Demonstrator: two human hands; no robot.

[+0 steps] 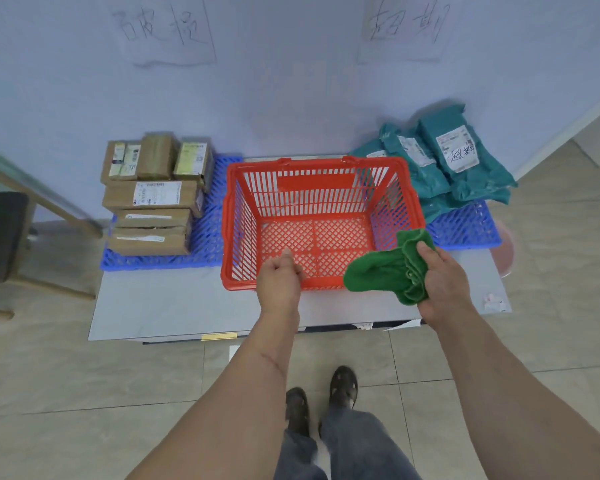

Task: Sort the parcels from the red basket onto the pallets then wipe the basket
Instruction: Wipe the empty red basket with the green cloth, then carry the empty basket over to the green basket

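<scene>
— While we stand at the low grey desk (174, 306), what sits in front of us?

— We see a red slatted plastic basket (326, 199) at the middle of the desk, with nothing inside it. Our left hand (279, 284) is at its near rim, fingers curled around the edge and gripping it. Our right hand (440, 282) is just beside the basket's near right corner, fingers closed on a bunched green terry cloth (392, 268) that overlaps that corner.

— And where are the parcels?

— We find them on both sides. Left of the basket lies a blue plastic lattice pallet (205, 237), carrying a stack of brown cardboard boxes (151, 199) with white shipping labels. Right of the basket lies a second blue lattice pallet (465, 226), piled with teal plastic mailer bags (461, 157), also labelled; the pile leans against the pale wall (291, 81).

— Anything on that wall?

— We see two white paper sheets with handwritten characters, one (167, 29) above the boxes and one (404, 27) above the bags.

— What surrounds the desk?

— We see a beige tiled floor (84, 375), and our own dark shoes (342, 386) and grey trouser legs at the bottom of the view. At the far left stands a wooden chair with a dark seat (0, 237), beside something bright green we cannot identify.
</scene>
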